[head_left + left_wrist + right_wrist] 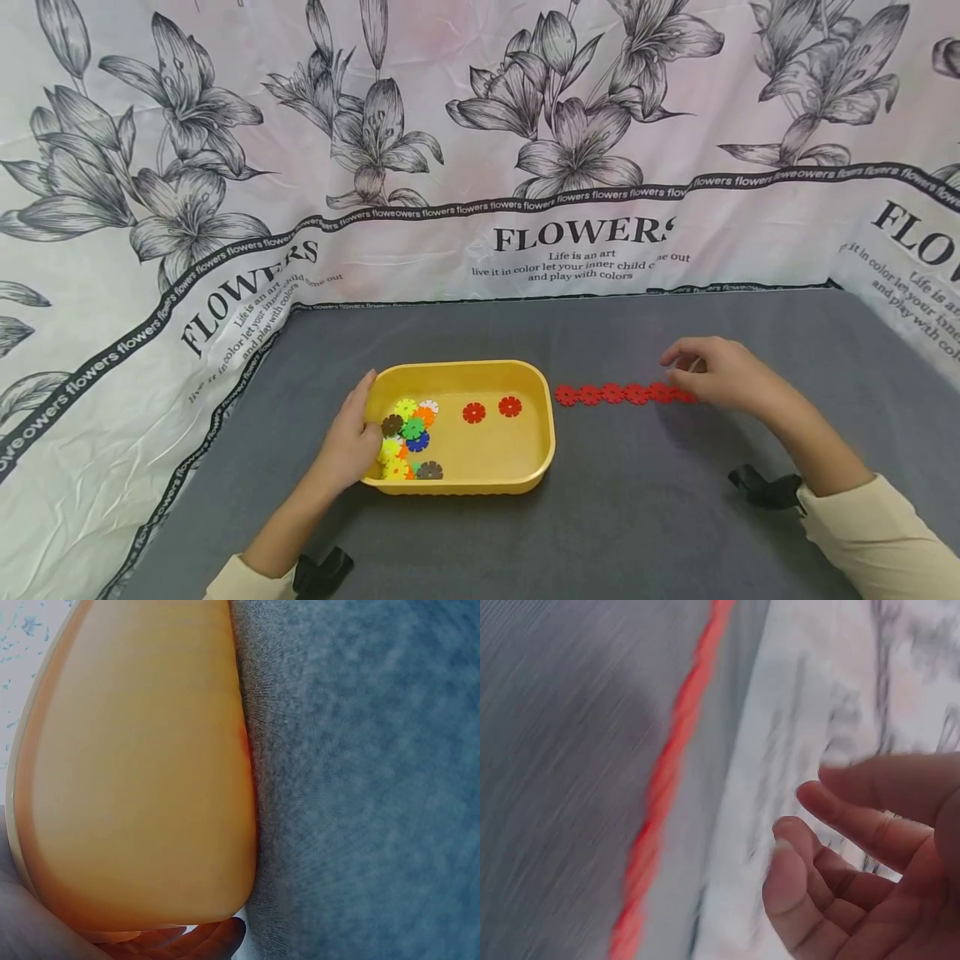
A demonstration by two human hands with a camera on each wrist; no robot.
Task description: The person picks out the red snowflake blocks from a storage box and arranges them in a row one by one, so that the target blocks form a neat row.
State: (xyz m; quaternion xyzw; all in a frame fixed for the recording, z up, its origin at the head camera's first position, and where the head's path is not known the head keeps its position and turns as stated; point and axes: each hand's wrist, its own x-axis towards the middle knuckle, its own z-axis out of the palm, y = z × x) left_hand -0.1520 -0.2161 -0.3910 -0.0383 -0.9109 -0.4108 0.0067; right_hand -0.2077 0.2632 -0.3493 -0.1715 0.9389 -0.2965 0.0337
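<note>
My left hand [351,440] grips the left end of a yellow plastic tray [542,433], thumb at the rim and fingers along the outside. In the left wrist view the fingers [217,941] curl around the tray's end. Inside lie two separate red notched discs [474,412] and a cluster of mixed-colour notched discs [412,428] near my left thumb. A row of linked red notched discs [612,393] lies right of the tray. Over its right end hovers my right hand [723,372], fingers loosely bent; the right wrist view shows nothing between them, apart from the red chain [664,784].
A grey cloth surface [450,550] lies under everything. Behind it hangs a white flower-printed sheet [420,258] with lettering. Black straps lie near both wrists, one by the left cuff [322,575] and one by the right cuff [765,487].
</note>
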